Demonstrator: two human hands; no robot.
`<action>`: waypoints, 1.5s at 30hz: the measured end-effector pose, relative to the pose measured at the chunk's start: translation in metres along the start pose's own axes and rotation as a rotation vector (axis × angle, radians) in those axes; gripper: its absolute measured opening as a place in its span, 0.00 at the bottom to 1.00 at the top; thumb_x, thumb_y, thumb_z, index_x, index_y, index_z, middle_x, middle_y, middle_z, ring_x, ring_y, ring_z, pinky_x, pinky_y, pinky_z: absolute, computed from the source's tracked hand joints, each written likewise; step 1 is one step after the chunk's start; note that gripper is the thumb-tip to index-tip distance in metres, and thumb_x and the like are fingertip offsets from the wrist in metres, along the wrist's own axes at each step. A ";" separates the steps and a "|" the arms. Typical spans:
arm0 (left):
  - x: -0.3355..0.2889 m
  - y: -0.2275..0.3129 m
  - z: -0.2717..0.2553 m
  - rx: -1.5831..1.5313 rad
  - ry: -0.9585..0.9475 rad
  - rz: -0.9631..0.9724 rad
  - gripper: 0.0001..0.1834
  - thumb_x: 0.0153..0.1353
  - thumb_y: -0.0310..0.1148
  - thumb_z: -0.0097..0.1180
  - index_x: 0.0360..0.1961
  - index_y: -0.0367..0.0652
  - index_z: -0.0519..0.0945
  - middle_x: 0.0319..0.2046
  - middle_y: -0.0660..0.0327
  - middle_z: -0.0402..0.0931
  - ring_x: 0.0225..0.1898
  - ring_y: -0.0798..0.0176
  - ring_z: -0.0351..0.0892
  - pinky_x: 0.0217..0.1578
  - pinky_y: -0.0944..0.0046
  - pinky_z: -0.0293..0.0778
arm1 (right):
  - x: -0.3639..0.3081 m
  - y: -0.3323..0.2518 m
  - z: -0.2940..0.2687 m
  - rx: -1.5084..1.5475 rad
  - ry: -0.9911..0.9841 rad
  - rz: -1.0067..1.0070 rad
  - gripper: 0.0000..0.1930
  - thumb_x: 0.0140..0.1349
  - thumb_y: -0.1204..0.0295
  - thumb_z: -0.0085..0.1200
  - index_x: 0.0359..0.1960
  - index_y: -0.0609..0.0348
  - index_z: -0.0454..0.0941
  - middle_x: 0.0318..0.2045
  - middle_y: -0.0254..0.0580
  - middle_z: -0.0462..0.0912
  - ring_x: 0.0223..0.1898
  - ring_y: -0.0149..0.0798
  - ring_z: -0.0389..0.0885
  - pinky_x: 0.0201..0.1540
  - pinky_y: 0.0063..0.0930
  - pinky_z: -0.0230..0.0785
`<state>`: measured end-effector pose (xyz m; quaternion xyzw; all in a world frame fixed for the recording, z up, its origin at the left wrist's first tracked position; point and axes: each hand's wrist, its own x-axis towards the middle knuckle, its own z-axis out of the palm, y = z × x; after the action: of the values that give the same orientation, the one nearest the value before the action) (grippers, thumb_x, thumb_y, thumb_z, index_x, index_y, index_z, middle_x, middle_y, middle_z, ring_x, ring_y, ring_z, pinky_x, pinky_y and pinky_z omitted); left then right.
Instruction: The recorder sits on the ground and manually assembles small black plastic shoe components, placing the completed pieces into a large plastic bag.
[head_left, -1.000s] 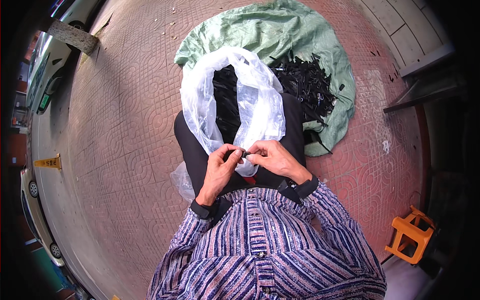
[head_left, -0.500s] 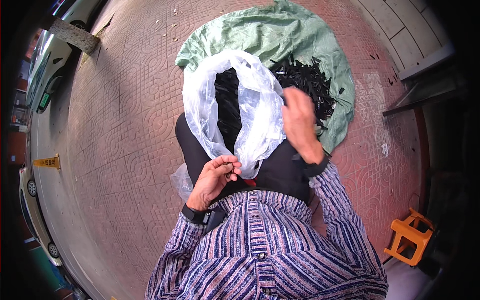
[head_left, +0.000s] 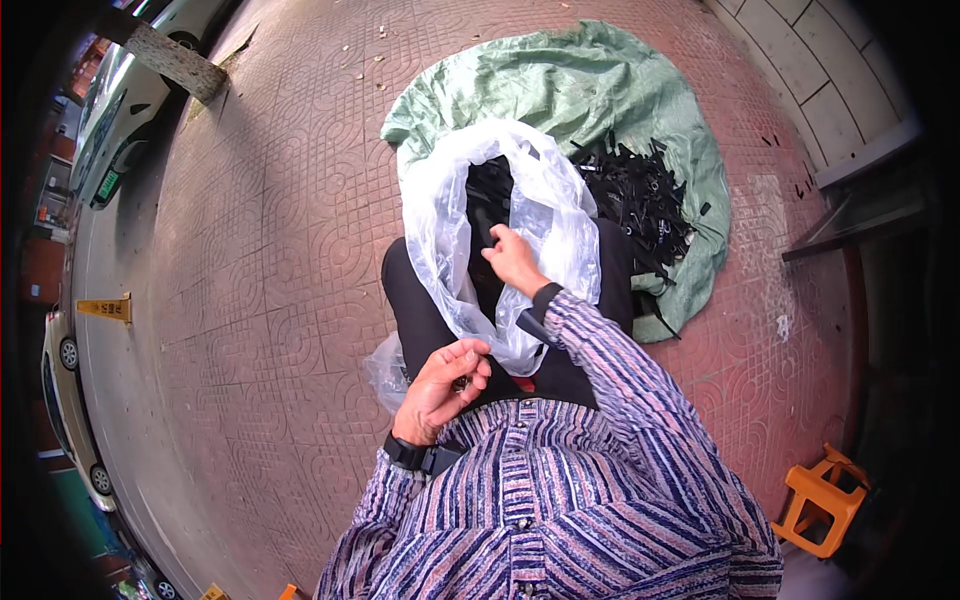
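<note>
Seated on the brick pavement [head_left: 260, 260], a person sorts small black pieces into a bag.

A green sheet [head_left: 560, 90] carries the pile of black pieces [head_left: 640, 200]; the clear plastic bag [head_left: 540, 210] stands open on the lap. The right hand [head_left: 515, 258] reaches into its mouth, fingers bunched, contents hidden. The left hand [head_left: 445, 385] curls shut on something small and dark. The likely next move is a fresh pick from the pile.

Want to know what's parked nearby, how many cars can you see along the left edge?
3. A light car sits at the upper left, a white car at the lower left edge, and a third car's wheel shows at the bottom left. More may be hidden beyond the rim.
</note>
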<state>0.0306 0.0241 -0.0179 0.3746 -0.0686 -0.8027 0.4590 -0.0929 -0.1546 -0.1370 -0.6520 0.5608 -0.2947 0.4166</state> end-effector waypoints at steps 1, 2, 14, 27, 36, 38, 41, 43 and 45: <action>0.005 0.000 -0.003 -0.064 -0.109 -0.047 0.09 0.60 0.29 0.51 0.40 0.38 0.75 0.26 0.60 0.77 0.19 0.73 0.71 0.19 0.79 0.66 | -0.002 -0.003 -0.015 0.134 -0.040 0.046 0.21 0.48 0.74 0.58 0.45 0.63 0.69 0.19 0.44 0.74 0.25 0.42 0.77 0.28 0.32 0.68; 0.010 -0.002 -0.007 -0.133 -0.215 -0.088 0.08 0.60 0.29 0.51 0.39 0.38 0.74 0.26 0.60 0.77 0.18 0.73 0.69 0.18 0.79 0.65 | -0.009 -0.014 -0.030 0.363 -0.120 0.148 0.24 0.48 0.75 0.58 0.50 0.62 0.67 0.19 0.37 0.72 0.22 0.31 0.73 0.24 0.27 0.66; 0.036 0.016 0.016 -0.019 -0.040 0.060 0.12 0.58 0.25 0.52 0.44 0.35 0.74 0.31 0.57 0.76 0.28 0.70 0.76 0.26 0.76 0.72 | -0.099 -0.054 -0.118 0.573 -0.390 0.094 0.28 0.53 0.80 0.55 0.58 0.58 0.63 0.23 0.26 0.68 0.23 0.18 0.66 0.24 0.12 0.58; 0.034 0.008 0.021 0.255 0.010 0.206 0.13 0.56 0.25 0.55 0.44 0.34 0.75 0.26 0.62 0.74 0.20 0.74 0.67 0.18 0.78 0.62 | -0.137 -0.053 -0.115 0.706 -0.564 0.121 0.19 0.54 0.78 0.55 0.49 0.65 0.70 0.25 0.30 0.73 0.26 0.21 0.70 0.30 0.14 0.65; 0.028 0.007 0.022 0.172 -0.053 0.181 0.15 0.56 0.25 0.55 0.45 0.33 0.75 0.23 0.67 0.69 0.18 0.77 0.60 0.16 0.78 0.55 | -0.141 -0.055 -0.117 0.938 -0.659 0.193 0.16 0.58 0.76 0.51 0.47 0.69 0.71 0.23 0.32 0.73 0.23 0.21 0.68 0.24 0.14 0.61; 0.026 0.007 0.020 0.161 -0.100 0.189 0.14 0.56 0.25 0.55 0.45 0.33 0.75 0.21 0.67 0.69 0.17 0.77 0.60 0.16 0.78 0.55 | -0.140 -0.054 -0.115 0.920 -0.662 0.176 0.15 0.58 0.76 0.51 0.47 0.69 0.71 0.23 0.33 0.74 0.23 0.21 0.69 0.23 0.14 0.61; 0.025 0.009 0.023 0.166 -0.039 0.186 0.14 0.56 0.26 0.55 0.44 0.33 0.75 0.20 0.67 0.69 0.17 0.76 0.60 0.16 0.78 0.55 | -0.140 -0.055 -0.115 0.908 -0.668 0.171 0.15 0.58 0.76 0.51 0.47 0.69 0.70 0.22 0.33 0.74 0.22 0.22 0.69 0.23 0.14 0.61; 0.024 0.007 0.021 0.168 -0.068 0.187 0.14 0.56 0.26 0.55 0.44 0.33 0.75 0.20 0.67 0.69 0.17 0.77 0.60 0.16 0.78 0.55 | -0.140 -0.056 -0.116 0.913 -0.670 0.179 0.16 0.58 0.76 0.51 0.47 0.69 0.70 0.22 0.33 0.74 0.22 0.22 0.69 0.23 0.14 0.61; 0.024 0.005 0.019 0.168 -0.096 0.186 0.14 0.56 0.25 0.55 0.44 0.33 0.75 0.20 0.68 0.69 0.16 0.77 0.59 0.16 0.78 0.54 | -0.140 -0.058 -0.114 0.926 -0.683 0.188 0.15 0.58 0.76 0.51 0.47 0.69 0.70 0.22 0.33 0.74 0.22 0.22 0.69 0.23 0.15 0.62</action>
<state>0.0144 -0.0024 -0.0147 0.3650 -0.1920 -0.7652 0.4944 -0.1893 -0.0406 -0.0207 -0.4073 0.2631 -0.2440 0.8398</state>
